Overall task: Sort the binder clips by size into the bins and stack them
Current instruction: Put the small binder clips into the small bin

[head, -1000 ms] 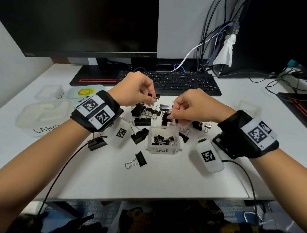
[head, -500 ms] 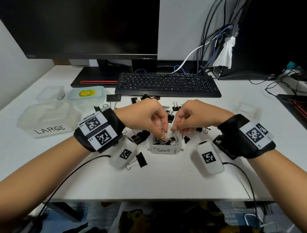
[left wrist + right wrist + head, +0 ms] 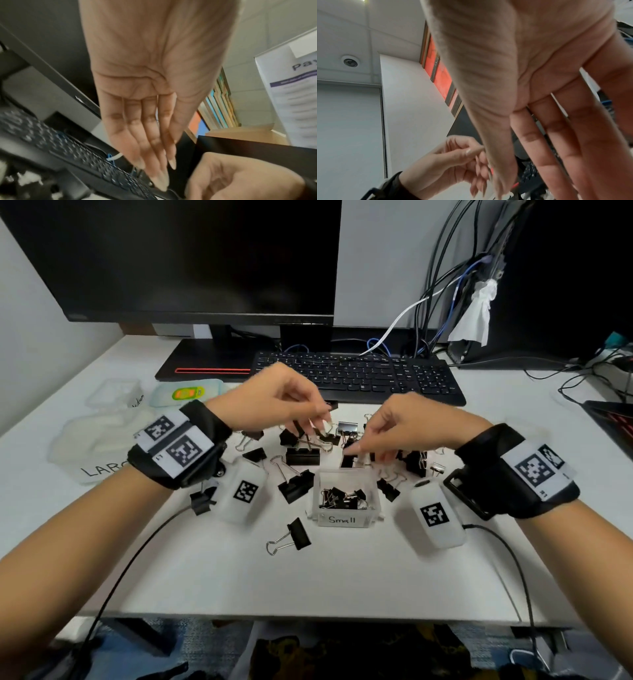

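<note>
A clear bin labelled Small [image 3: 344,520] stands mid-table with several small black clips [image 3: 342,496] inside. Behind it lies a scattered pile of black binder clips [image 3: 303,455] of mixed sizes. My left hand [image 3: 317,422] hovers over the pile's back, fingers pointing down and holding nothing; the left wrist view shows its fingers [image 3: 154,155] straight and bare. My right hand [image 3: 359,455] reaches down just behind the bin, fingertips touching clips there. In the right wrist view its fingers [image 3: 556,148] are stretched out with nothing seen held.
A clear bin labelled Large [image 3: 89,446] and a smaller clear bin [image 3: 113,393] sit at the left, beside a lid with a green sticker [image 3: 186,395]. One bigger clip [image 3: 291,537] lies in front of the Small bin. A keyboard [image 3: 359,374] and monitor stand behind.
One second ago both hands pinched small clips over the pile. Half a second ago they dipped to the Small bin. Now both are back over the pile, holding nothing.
</note>
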{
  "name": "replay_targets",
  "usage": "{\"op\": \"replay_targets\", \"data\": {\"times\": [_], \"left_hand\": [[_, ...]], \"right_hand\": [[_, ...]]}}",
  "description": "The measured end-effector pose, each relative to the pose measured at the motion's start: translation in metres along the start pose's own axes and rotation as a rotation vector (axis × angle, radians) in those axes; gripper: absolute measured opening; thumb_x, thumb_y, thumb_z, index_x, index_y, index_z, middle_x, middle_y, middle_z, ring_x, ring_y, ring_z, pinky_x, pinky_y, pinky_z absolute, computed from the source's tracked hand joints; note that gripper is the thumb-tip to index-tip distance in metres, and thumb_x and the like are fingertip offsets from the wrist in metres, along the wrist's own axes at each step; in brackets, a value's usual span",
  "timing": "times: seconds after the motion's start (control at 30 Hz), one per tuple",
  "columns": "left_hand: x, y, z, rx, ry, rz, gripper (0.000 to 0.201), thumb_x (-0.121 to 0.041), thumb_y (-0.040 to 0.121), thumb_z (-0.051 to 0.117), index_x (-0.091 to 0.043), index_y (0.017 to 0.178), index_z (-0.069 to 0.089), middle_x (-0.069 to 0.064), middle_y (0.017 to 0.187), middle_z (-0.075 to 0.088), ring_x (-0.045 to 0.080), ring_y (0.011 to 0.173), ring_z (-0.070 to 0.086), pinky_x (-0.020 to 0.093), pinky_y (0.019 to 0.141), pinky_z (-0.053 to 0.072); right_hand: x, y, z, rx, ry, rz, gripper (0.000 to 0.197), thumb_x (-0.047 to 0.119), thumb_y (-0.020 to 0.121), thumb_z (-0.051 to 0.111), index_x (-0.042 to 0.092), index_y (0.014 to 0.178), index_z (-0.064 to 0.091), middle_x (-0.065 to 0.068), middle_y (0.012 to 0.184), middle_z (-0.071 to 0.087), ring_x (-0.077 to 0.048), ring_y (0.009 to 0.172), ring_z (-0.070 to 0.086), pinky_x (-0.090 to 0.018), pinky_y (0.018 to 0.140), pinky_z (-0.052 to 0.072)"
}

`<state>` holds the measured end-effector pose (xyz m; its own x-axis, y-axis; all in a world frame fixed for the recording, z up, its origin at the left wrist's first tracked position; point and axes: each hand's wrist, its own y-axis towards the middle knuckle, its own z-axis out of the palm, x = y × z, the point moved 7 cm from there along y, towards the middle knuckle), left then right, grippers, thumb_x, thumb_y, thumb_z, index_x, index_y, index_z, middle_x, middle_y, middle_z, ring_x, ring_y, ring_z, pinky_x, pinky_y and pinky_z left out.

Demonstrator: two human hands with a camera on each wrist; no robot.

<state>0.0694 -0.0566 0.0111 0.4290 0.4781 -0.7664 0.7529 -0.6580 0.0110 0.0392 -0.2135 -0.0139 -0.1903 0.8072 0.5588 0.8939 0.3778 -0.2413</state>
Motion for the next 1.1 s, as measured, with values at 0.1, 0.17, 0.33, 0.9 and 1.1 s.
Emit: {"op": "replay_targets", "data": {"times": [0.1,0.17,0.33,0.9,1.1], "left_hand": [[0.022,0.002,-0.027,-0.085,0.108,-0.088,0.016,-0.024,0.092,0.061,-0.014,0.094,0.074,0.001,0.085,0.075,0.008,0.079,0.071,0.025,0.067,0.057],[0.034,0.006,-0.036,-0.101,0.161,-0.133,0.018,-0.024,0.093,0.061,-0.012,0.098,0.073,0.002,0.09,0.075,0.007,0.083,0.071,0.023,0.068,0.058],[0.057,0.027,-0.044,-0.138,0.286,-0.21,0.02,-0.025,0.094,0.06,-0.013,0.104,0.071,0.001,0.101,0.072,0.01,0.092,0.067,0.022,0.071,0.057],[0.088,0.063,-0.028,0.042,0.66,-0.351,0.038,-0.014,0.079,0.077,-0.007,0.115,0.068,0.009,0.111,0.067,0.02,0.097,0.06,0.024,0.074,0.044],[0.092,0.063,-0.027,0.005,0.596,-0.322,0.028,-0.014,0.075,0.08,-0.007,0.102,0.072,0.007,0.097,0.068,0.016,0.085,0.058,0.025,0.072,0.049]], "right_hand": [[0.01,0.009,-0.024,-0.061,-0.079,-0.009,0.034,0.053,0.081,0.067,0.021,0.086,0.077,0.008,0.073,0.075,0.001,0.069,0.07,-0.017,0.064,0.053],[0.023,0.015,-0.034,-0.035,-0.103,-0.045,0.03,0.049,0.086,0.064,0.022,0.093,0.076,0.01,0.082,0.074,0.0,0.08,0.069,-0.015,0.062,0.052],[0.042,0.054,-0.033,-0.014,-0.303,-0.101,0.025,0.033,0.096,0.055,0.029,0.116,0.07,0.012,0.112,0.067,-0.009,0.104,0.06,-0.028,0.094,0.048],[0.028,0.121,0.007,0.159,-0.548,-0.008,0.072,0.015,0.088,0.065,0.021,0.151,0.03,-0.002,0.15,0.038,-0.024,0.136,0.04,-0.036,0.109,0.036],[0.027,0.124,0.011,0.064,-0.575,-0.019,0.062,0.019,0.076,0.078,0.013,0.132,0.051,-0.006,0.125,0.048,-0.023,0.117,0.049,-0.029,0.083,0.044]]}}
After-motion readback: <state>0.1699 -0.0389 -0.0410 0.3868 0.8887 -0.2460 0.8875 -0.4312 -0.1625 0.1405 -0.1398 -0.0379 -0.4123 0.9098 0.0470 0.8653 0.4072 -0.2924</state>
